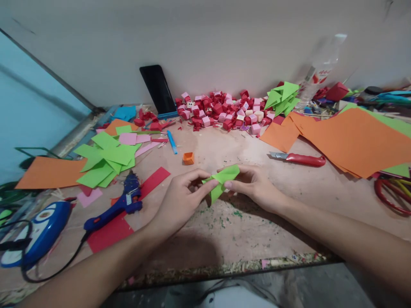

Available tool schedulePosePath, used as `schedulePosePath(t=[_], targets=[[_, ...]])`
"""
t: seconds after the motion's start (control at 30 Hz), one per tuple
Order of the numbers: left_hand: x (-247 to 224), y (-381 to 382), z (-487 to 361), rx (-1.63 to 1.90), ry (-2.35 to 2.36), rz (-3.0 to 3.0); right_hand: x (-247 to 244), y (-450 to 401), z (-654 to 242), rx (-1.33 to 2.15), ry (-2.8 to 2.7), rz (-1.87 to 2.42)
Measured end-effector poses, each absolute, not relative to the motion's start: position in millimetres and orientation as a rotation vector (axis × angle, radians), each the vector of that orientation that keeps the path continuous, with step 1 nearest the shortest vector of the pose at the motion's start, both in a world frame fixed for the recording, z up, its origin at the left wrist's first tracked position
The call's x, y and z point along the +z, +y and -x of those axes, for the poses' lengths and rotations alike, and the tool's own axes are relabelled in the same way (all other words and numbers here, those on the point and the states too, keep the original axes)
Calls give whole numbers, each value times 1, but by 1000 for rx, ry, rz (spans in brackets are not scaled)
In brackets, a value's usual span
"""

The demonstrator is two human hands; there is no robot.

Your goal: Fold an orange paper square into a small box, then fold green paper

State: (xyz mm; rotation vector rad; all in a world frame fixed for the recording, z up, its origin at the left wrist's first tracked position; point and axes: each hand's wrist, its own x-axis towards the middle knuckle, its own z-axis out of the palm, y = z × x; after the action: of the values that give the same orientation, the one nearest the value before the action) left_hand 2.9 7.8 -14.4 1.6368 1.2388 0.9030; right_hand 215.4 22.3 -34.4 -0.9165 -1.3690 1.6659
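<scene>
Behind the cluttered surface point(244, 239), a pale wall rises. Our forearms slant inward from both lower corners, converging near the middle. We hold our left hand point(181, 196) and right hand point(253, 186) close together, both pinching the folded green paper point(221, 182) between thumbs and fingers, just above the surface.

Glue gun point(128, 199): smooth blue plastic. Folded green piece point(221, 181) right of glue gun: matt paper. Phone point(157, 89) beyond glue gun: glossy screen. Cutter point(305, 160) far right: metal blade, shiny plastic handle. Table point(257, 239) under glue gun: wood, rough front edge.
</scene>
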Motion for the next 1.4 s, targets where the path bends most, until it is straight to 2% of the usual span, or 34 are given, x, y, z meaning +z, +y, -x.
schedulePosePath(t=[0.13, 0.6, 1.4], targets=[[-15, 7, -4, 986, 1203, -1583, -32, 22, -213, 1682, -1426, 916], [-14, 8, -6, 938, 1155, -1382, -37, 20, -213, 1633, -1414, 957], [-17, 5, -6, 919, 1159, -1461, -40, 21, -210, 1656, -1306, 954]])
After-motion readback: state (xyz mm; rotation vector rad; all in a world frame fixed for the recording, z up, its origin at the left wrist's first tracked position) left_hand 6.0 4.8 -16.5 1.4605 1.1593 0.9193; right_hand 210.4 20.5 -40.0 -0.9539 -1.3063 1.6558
